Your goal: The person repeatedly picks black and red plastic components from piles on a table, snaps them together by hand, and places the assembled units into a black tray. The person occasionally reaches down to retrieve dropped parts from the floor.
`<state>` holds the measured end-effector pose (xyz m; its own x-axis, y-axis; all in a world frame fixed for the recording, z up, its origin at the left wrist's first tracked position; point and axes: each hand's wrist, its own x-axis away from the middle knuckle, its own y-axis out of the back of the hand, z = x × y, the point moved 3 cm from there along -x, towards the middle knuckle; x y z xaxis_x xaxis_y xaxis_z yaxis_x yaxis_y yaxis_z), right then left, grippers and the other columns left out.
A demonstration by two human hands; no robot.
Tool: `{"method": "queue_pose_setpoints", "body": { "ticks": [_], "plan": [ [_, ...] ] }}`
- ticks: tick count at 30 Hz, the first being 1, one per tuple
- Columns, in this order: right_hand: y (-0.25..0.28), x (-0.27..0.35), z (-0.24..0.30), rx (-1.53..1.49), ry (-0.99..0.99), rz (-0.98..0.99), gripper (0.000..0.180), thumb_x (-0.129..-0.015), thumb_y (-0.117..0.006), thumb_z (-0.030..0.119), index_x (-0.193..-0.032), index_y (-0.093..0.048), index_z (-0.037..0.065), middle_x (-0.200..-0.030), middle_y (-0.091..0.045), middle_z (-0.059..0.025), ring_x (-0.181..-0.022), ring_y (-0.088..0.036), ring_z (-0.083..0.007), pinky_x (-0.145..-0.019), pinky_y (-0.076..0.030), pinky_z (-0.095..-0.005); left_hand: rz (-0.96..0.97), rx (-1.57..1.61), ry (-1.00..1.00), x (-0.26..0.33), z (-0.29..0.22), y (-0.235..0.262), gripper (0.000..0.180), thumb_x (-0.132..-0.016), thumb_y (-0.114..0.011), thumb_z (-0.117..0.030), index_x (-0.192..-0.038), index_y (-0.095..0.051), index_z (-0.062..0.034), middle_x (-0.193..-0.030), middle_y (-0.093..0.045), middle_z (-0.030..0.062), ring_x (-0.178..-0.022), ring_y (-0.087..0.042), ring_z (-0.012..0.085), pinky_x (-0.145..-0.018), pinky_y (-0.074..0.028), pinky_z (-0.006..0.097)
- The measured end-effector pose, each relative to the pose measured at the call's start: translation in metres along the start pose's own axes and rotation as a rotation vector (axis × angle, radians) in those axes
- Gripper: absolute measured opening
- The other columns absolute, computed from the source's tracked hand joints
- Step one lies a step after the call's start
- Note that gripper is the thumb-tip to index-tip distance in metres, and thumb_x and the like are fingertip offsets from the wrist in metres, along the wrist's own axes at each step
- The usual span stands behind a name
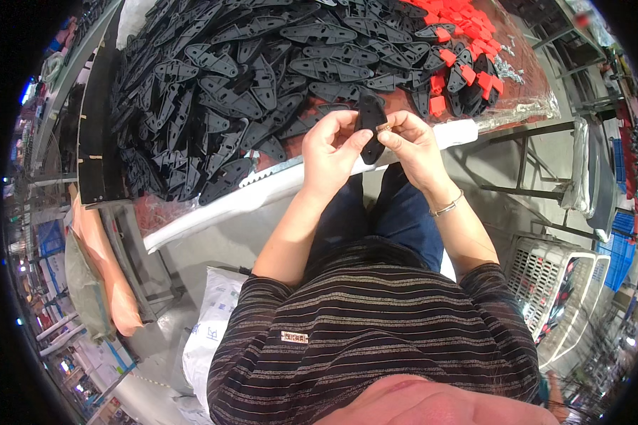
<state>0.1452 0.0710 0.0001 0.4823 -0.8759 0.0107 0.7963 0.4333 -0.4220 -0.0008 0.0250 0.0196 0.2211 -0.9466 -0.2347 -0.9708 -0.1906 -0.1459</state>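
Observation:
Between my hands, just above the table's near edge, a long black plastic piece (373, 112) with rounded ends and small holes is held upright. My left hand (327, 154) grips it from the side, thumb and fingers closed on it. A small copper-coloured piece (383, 128) is pinched between the thumb and fingers of my right hand (417, 150), right against the black piece's side. Its exact kind is too small to tell. Beyond my hands lies a large heap of similar black plastic pieces (252, 85).
Small red plastic pieces (468, 28) lie at the far right, some on black parts, near little silvery bits (507, 69). White padding (241, 202) lines the table's front edge. White crates (546, 283) stand at the right, a white sack (216, 304) at the lower left.

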Motion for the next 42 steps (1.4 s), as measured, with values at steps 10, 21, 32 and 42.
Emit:
{"method": "queue_pose_setpoints", "body": {
  "ticks": [10,21,32,42],
  "plan": [
    [-0.009,0.022,0.052,0.851,0.468,-0.024,0.024,-0.071,-0.071,-0.001,-0.093,-0.06,0.001,-0.089,-0.061,-0.004,-0.085,-0.058,-0.013,-0.076,-0.047,-0.0272,0.09,0.286,0.09,0.005,0.012,0.007,0.03,-0.089,-0.058,-0.017,-0.114,-0.055,0.0008,-0.106,-0.056,0.0065,-0.089,-0.055,0.0102,-0.078,-0.045,0.024],
    [-0.055,0.102,0.2,0.272,0.849,0.263,0.017,-0.072,-0.066,0.007,-0.085,-0.057,0.012,-0.076,-0.05,-0.0024,-0.076,-0.05,-0.0201,-0.08,-0.04,-0.041,0.223,0.573,0.449,-0.015,0.003,-0.003,0.038,-0.086,-0.06,-0.012,-0.12,-0.048,-0.0005,-0.099,-0.061,0.0083,-0.079,-0.06,0.015,-0.07,-0.05,0.028],
    [-0.096,0.254,0.296,0.033,0.935,0.886,0.002,-0.078,-0.056,0.006,-0.077,-0.057,0.005,-0.072,-0.052,-0.0094,-0.069,-0.051,-0.0237,-0.071,-0.044,-0.0423,0.15,0.405,0.474,-0.027,0.045,0.02,0.032,-0.09,-0.054,-0.006,-0.121,-0.049,-0.0028,-0.095,-0.061,0.0086,-0.076,-0.06,0.015,-0.065,-0.05,0.025],
    [-0.121,0.317,0.322,0.098,0.925,1.018,0.019,-0.084,-0.046,0.005,-0.07,-0.056,-0.002,-0.068,-0.053,-0.0157,-0.064,-0.052,-0.0271,-0.063,-0.048,-0.0435,0.074,0.38,0.418,-0.023,0.041,0.03,0.033,-0.089,-0.058,-0.013,-0.121,-0.051,-0.0077,-0.087,-0.061,0.0042,-0.069,-0.057,0.0099,-0.057,-0.045,0.021]
  ]
}}
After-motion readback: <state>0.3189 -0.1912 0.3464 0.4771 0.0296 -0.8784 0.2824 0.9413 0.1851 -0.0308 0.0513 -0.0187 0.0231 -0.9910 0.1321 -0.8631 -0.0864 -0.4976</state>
